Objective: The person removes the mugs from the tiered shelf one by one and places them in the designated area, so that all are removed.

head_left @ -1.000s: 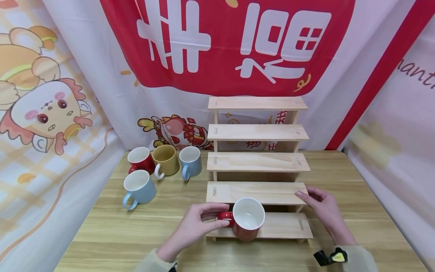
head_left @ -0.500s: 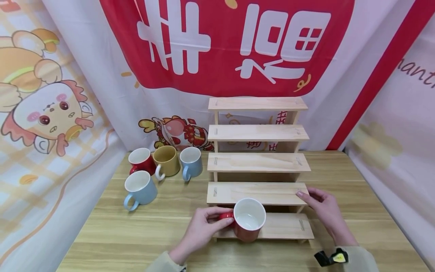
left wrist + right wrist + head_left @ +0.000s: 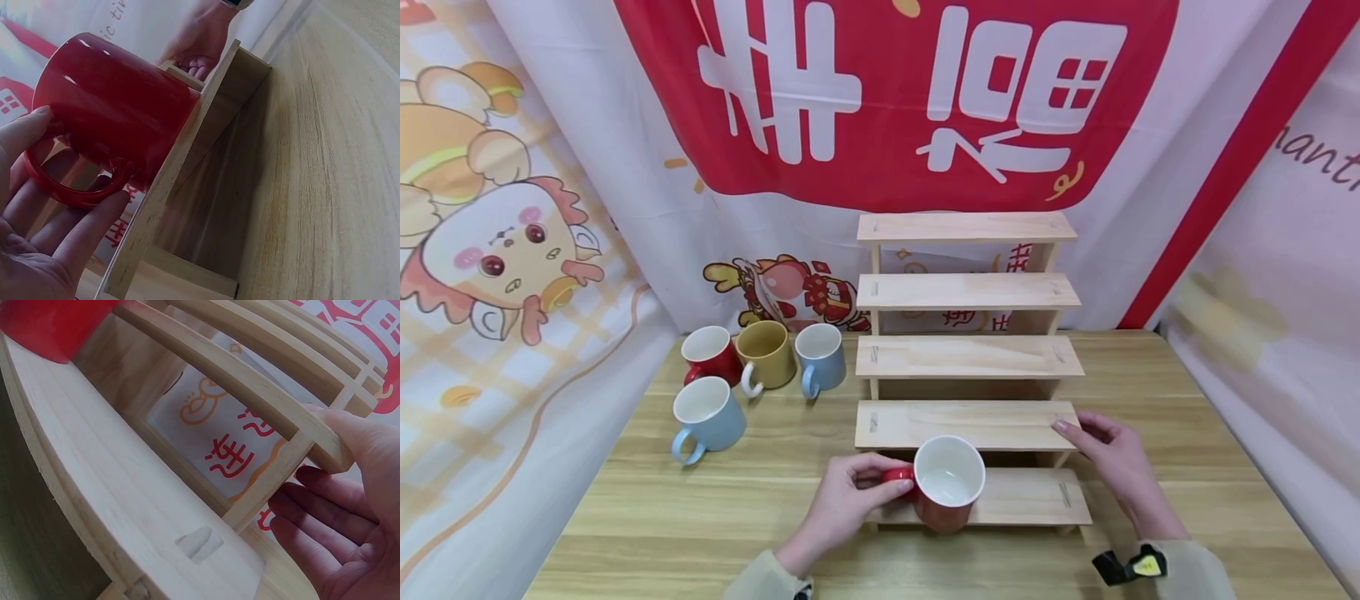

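Observation:
A red mug (image 3: pixel 943 515) with a white inside stands upright on the left part of the lowest board (image 3: pixel 1037 496) of a stepped wooden rack (image 3: pixel 966 423). My left hand (image 3: pixel 844 500) holds its handle from the left, thumb in front. In the left wrist view, the thumb rests near the top of the red handle (image 3: pixel 75 195) and the fingers lie behind and under it. At the rack's right side, my right hand (image 3: pixel 1112 462) grips the end of the second board, thumb on top. The right wrist view shows the other fingers (image 3: pixel 312 519) curled below that board.
On the table's left side stand several more mugs: a red one (image 3: pixel 722 354), a mustard one (image 3: pixel 772 362) with a white handle, and light blue ones (image 3: pixel 718 421) nearby. Printed cloth (image 3: pixel 752 225) hangs behind the rack and along both sides.
My left hand has moved slightly right, and its fingers have closed in on the red mug's handle. The mug, the rack and my right hand stay where they were.

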{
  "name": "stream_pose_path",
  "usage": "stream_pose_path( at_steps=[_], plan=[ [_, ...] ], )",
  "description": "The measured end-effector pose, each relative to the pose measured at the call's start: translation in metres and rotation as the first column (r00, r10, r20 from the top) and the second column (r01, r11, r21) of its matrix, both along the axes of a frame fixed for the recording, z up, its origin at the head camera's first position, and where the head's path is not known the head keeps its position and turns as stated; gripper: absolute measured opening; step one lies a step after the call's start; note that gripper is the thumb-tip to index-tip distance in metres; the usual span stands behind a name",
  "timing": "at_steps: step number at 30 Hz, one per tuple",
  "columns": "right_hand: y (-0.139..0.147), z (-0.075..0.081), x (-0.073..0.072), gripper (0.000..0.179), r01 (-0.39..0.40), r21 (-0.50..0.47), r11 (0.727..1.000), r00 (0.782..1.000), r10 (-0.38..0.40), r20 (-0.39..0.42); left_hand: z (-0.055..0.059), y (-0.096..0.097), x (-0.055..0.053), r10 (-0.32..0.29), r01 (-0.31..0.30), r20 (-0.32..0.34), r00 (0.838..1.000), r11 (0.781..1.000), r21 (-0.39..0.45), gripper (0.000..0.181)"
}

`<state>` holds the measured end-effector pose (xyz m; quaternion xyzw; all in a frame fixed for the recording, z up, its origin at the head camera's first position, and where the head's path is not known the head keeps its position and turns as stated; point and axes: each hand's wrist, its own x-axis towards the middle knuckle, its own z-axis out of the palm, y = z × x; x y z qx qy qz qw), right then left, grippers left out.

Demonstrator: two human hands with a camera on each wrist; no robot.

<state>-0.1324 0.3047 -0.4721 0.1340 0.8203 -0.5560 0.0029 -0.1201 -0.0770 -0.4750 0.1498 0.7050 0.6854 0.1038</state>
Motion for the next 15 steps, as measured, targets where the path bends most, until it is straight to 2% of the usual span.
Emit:
stream_pose_path(
  at_steps=[15],
  plan=[
    [-0.0002, 0.0007, 0.0001, 0.07, 0.004, -0.001, 1.0, 1.0, -0.004, -0.026, -0.0001, 0.0003, 0.0022, 0.015, -0.015, -0.013, 1.0, 1.0, 0.02, 0.02]
  ],
)
